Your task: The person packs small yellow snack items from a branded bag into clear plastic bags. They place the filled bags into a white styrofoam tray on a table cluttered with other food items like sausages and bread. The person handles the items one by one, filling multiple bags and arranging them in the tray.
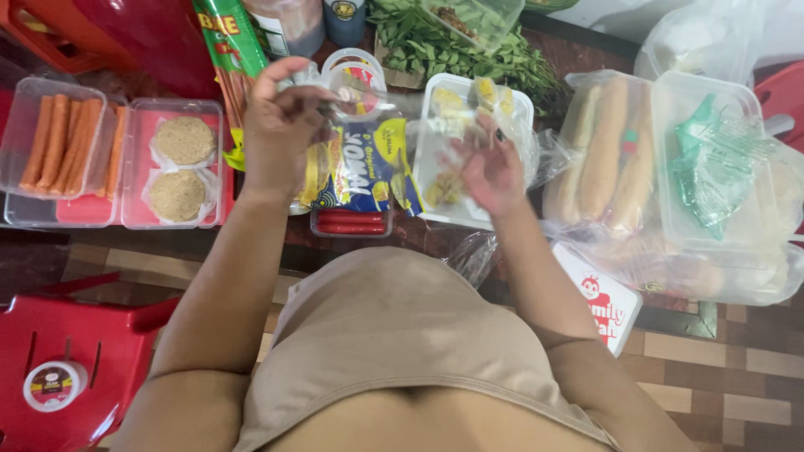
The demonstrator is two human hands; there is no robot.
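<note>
Evidently the left hand (280, 125) fingers pinch a thin clear plastic lid (356, 88), likely light and bendy, best held by its rim; right hand (490, 167) fingers spread open beside it.

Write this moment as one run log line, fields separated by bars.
left hand: raised, pinching clear plastic wrap | right hand: open over white tray of yellow pieces | nearby: blue-yellow packet, bread rolls

Head-worn view, steeply down, close.
</note>
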